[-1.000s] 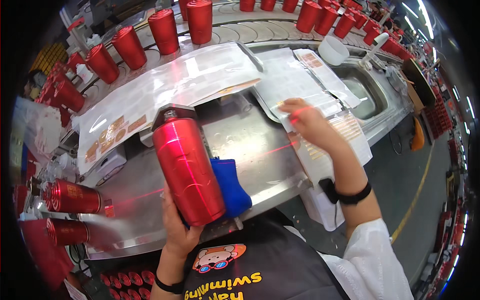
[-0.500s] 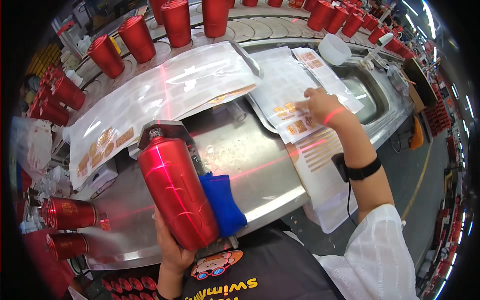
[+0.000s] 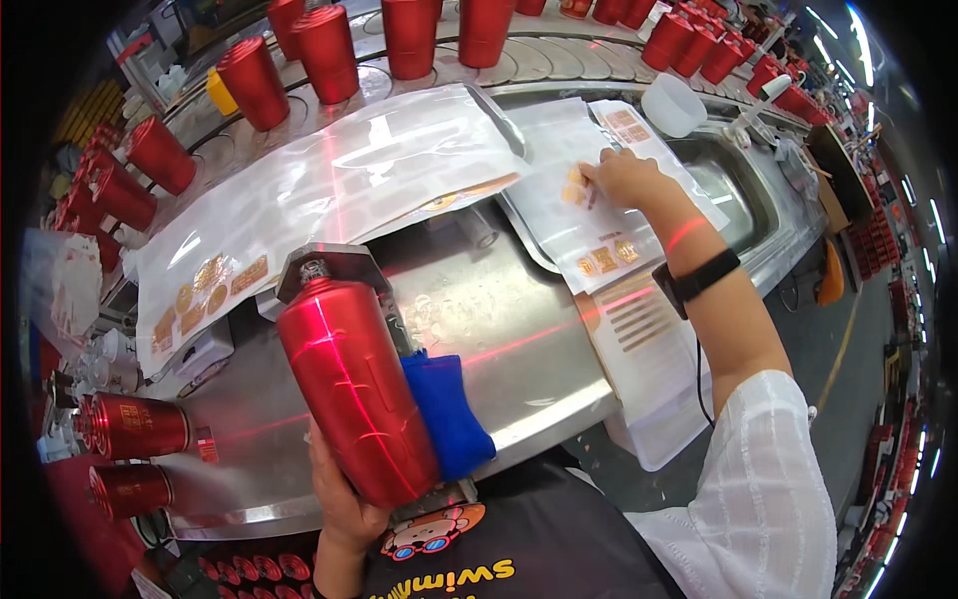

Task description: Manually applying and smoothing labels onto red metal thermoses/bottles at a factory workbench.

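Observation:
A red metal bottle (image 3: 359, 389) lies tilted, its neck end against a grey metal holder (image 3: 334, 262). My left hand (image 3: 344, 499) is closed around the bottle's lower left side. A blue cloth (image 3: 449, 414) hangs beside the bottle on its right. My right hand (image 3: 629, 180) is over a white decal sheet (image 3: 549, 150) at the upper right, its fingers pinched on a small gold decal (image 3: 575, 188) at the sheet's surface. Whether the decal is fully off the sheet I cannot tell. More gold decals (image 3: 605, 258) lie lower on that sheet.
A wide sheet of gold decals (image 3: 299, 190) covers the left of the steel worktop (image 3: 499, 369). Red containers (image 3: 324, 55) stand on a conveyor behind. Two more red containers (image 3: 140, 424) lie at the left. A white tub (image 3: 674, 105) stands by the sink basin (image 3: 758, 210).
My right hand has moved up and slightly left across the decal sheet, with gold decals shifting near its fingertips. The conveyor's red containers have moved right. My left hand stays on the bottle.

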{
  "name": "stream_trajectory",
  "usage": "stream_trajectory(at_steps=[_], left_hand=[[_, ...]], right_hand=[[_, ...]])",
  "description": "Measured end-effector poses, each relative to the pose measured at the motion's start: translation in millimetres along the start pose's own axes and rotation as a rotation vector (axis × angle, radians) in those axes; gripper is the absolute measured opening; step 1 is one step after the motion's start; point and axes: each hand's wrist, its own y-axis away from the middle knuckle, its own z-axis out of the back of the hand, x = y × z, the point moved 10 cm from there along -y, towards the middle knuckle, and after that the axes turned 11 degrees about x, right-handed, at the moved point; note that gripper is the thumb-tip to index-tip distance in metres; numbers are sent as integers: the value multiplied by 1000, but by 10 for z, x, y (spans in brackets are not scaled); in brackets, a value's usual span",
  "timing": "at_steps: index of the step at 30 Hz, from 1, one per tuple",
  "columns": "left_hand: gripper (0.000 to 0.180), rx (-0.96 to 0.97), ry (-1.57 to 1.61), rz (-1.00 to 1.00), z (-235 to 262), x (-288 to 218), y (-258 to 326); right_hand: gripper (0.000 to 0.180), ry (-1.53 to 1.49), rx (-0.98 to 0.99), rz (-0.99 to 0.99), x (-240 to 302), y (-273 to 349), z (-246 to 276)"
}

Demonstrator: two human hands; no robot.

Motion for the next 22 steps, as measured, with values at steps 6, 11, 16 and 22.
stream_trajectory(at_steps=[6, 11, 16, 22], left_hand=[[91, 11, -7, 3, -5, -2, -22], [91, 33, -36, 36, -21, 27, 0], [93, 67, 135, 98, -101, 187, 52], [88, 85, -51, 33, -46, 28, -43]], right_hand=[[52, -6, -75, -101, -264, -625, 207], [43, -23, -168, -147, -557, -917, 395], [48, -398, -378, -177, -1066, -1310, 415], [63, -440, -291, -51, -983, -1467, 434]])
